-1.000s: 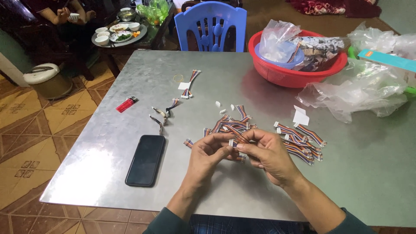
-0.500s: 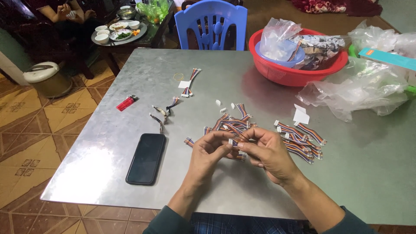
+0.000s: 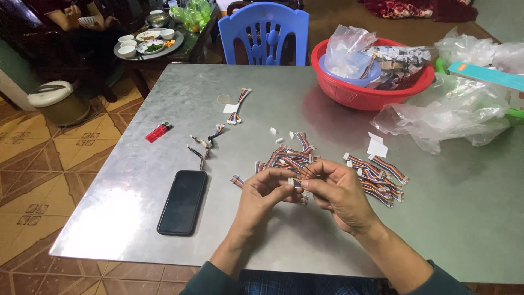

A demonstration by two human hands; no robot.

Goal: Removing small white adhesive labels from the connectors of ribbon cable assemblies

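My left hand [image 3: 263, 198] and my right hand [image 3: 339, 192] meet over the grey metal table [image 3: 164, 164], both pinching one short multicoloured ribbon cable [image 3: 297, 181] with a white connector between their fingertips. Just beyond my hands lies a loose pile of the same cables [image 3: 289, 155]. A second pile of cables [image 3: 379, 177] sits to the right of my right hand. A few single cables [image 3: 203, 145] lie further left, and another cable pair [image 3: 238, 106] lies towards the far side.
A black phone [image 3: 183, 201] lies face up left of my hands, with a red lighter [image 3: 158, 131] beyond it. A red basket [image 3: 371, 82] of bags, clear plastic bags [image 3: 453, 114] and a blue chair [image 3: 266, 34] stand at the far side. Another person sits at a low table with dishes [image 3: 144, 43].
My hands stay in the same spot, fingers shifting slightly on the cable between them. Nothing else on the table has moved.
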